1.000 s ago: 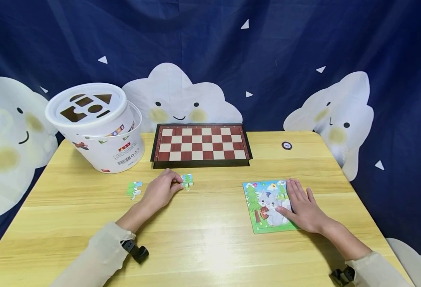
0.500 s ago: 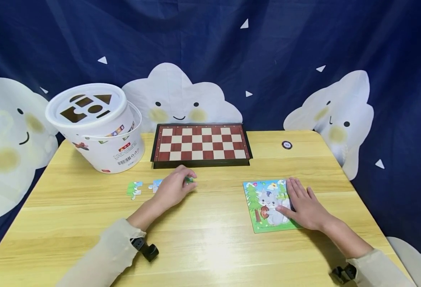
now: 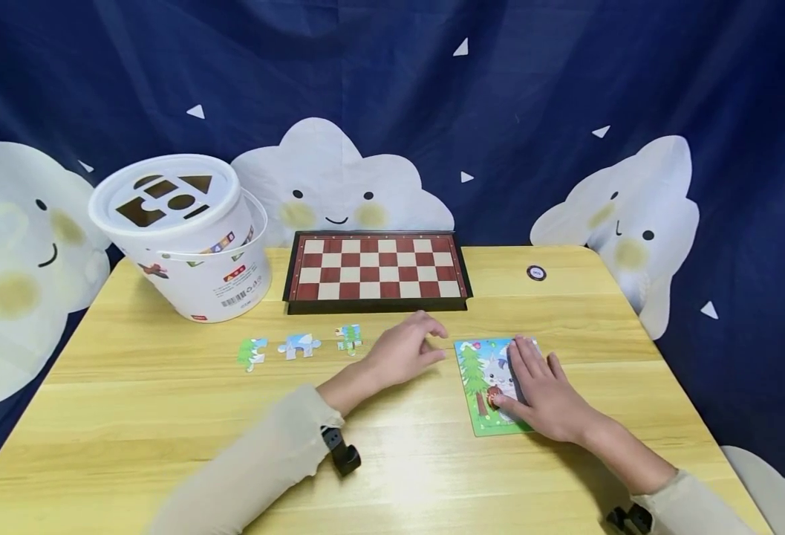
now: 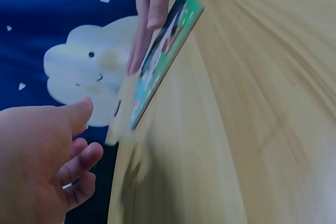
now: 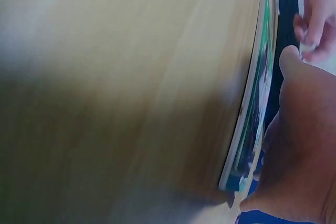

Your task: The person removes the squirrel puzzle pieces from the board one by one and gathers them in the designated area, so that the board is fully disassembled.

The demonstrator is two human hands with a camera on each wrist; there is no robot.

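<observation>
The left hand's [image 3: 402, 353] fingers curl loosely with a gap before the thumb and hold nothing, while the right hand's [image 3: 549, 397] fingers lie straight and together over the square, green-edged squirrel picture puzzle [image 3: 480, 390], gripping nothing. That puzzle lies on the pale wood-grain desk [image 3: 466, 487], between three and four o'clock from the left hand, with three small cardboard jigsaw pieces [image 3: 299, 345] in a row at nine. Farther out stand a red-and-white chequered board [image 3: 379, 270] at eleven and a white lidded plastic bucket [image 3: 208, 279] at ten.
</observation>
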